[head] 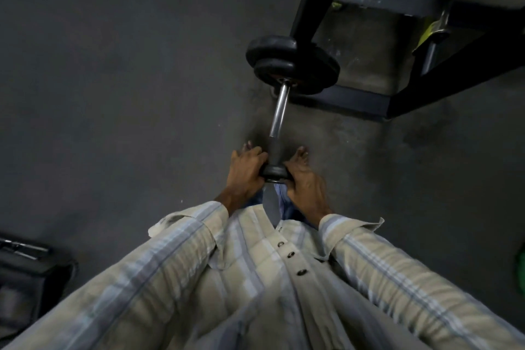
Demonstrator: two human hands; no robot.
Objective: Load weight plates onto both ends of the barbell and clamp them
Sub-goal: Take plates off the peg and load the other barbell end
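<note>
My left hand (pixel 246 172) and right hand (pixel 305 182) both grip a small plate (pixel 274 172) at frame centre, near end of the barbell (pixel 279 111). Recommendation: keep it square and push evenly toward the loaded plates (pixel 292 65) above centre.

Both hands, left (pixel 246 170) and right (pixel 305 179), fingers curled.

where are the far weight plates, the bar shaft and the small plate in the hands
far weight plates (pixel 295 65), head view, rim of the near plate
bar shaft (pixel 279 111), head view, mid chrome section
small plate (pixel 274 172), head view, its dark edge between both hands
</note>
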